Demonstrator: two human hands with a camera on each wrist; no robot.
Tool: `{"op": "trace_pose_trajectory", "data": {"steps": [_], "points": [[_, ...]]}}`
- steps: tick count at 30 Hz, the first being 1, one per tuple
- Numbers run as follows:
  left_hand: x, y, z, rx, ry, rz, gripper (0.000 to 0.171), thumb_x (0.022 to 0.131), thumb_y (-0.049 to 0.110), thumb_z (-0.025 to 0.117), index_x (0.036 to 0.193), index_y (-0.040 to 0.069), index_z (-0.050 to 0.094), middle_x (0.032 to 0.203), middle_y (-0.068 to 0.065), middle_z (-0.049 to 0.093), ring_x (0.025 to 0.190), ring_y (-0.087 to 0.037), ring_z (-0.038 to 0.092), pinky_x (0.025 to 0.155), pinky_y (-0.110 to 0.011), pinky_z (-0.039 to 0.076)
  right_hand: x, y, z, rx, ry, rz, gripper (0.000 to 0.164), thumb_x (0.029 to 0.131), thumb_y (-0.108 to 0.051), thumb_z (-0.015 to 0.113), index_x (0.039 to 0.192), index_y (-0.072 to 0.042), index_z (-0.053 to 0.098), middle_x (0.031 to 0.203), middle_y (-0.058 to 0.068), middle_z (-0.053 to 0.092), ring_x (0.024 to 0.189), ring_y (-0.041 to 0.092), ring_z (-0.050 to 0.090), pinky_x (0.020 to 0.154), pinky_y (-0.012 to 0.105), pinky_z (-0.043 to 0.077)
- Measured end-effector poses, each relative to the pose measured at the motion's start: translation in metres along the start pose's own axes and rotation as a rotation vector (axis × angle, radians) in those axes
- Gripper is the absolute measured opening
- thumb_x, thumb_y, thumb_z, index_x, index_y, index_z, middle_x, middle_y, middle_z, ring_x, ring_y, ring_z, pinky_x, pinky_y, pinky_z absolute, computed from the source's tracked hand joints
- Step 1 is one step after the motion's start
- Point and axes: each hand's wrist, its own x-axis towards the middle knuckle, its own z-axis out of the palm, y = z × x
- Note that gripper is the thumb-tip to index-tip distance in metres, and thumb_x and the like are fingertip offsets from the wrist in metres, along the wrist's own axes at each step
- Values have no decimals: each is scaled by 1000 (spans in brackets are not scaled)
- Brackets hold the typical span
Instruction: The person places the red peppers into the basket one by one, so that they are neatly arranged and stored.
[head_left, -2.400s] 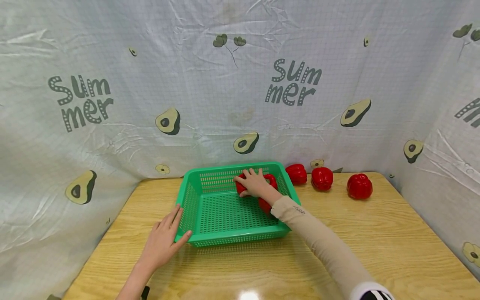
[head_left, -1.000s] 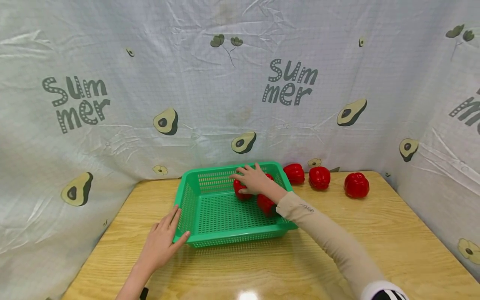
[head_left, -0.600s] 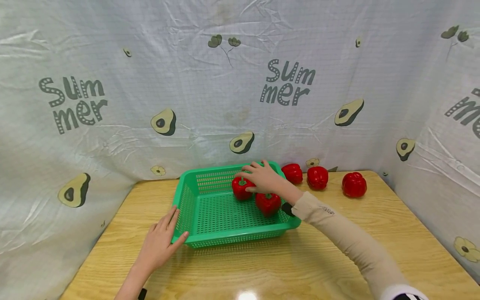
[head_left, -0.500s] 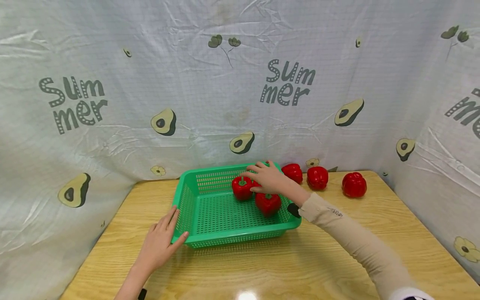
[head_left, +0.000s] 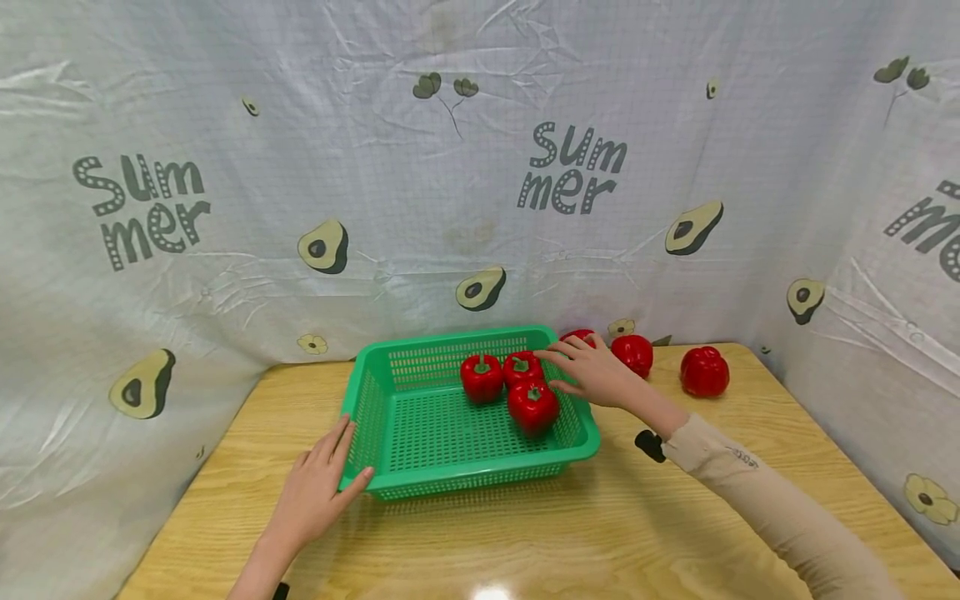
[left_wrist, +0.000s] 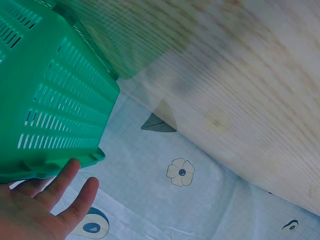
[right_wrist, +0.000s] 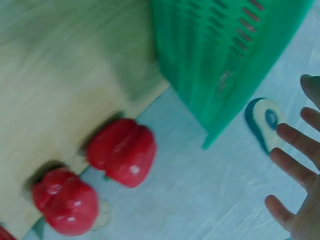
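Three red bell peppers stand stem up in the right part of a green plastic basket (head_left: 465,481): a left one (head_left: 482,380), a back one (head_left: 522,367) and a front one (head_left: 533,408). My left hand (head_left: 311,492) rests on the basket's left rim, fingers extended. Over the right rim hovers my right hand (head_left: 596,373), fingers spread and holding nothing. It partly hides a bell pepper (head_left: 577,336) on the table behind. The right wrist view shows the same right hand (right_wrist: 300,155) apart from two bell peppers, one nearer the basket (right_wrist: 122,152).
Two more bell peppers, a middle one (head_left: 632,355) and a far right one (head_left: 704,372), sit on the wooden table (head_left: 420,550) right of the basket. A printed cloth (head_left: 405,167) hangs along the table's back and sides.
My right hand has let go of a bell pepper inside the basket, lifted and moved right to above the right rim. The left hand stays at the left rim.
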Motion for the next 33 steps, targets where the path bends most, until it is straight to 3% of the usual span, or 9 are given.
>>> {"op": "trace_pose_trajectory", "data": {"steps": [6,17,25,33], "points": [[0,-1,1,4,-2,-1,67,88,41,51,137,-1,33,143,-18,29,121,-37,40,87,-59,37,-21,20,11,23,139,-3,48,80,-29,65,124,-15,53,111,2,58,101,21,49,82,44,36],[0,0,1,1,9,-2,66,88,41,50,137,-1,33,144,-17,28,122,-37,40,87,-60,36,-67,59,35,27,207,135,43,78,-23,67,117,-7,55,107,10,57,101,28,50,78,50,37],[-1,1,0,1,13,-2,66,88,41,50,137,-1,33,143,-17,29,122,-37,40,87,-60,36,-110,87,54,-9,195,383,50,72,-17,72,116,-2,53,105,17,54,99,34,47,76,51,32],[-1,0,1,-6,10,-3,66,88,39,51,137,-1,33,143,-17,29,122,-37,40,87,-59,36,-138,116,68,-26,258,561,55,69,-15,71,117,-2,47,108,22,46,98,41,41,74,59,30]]}}
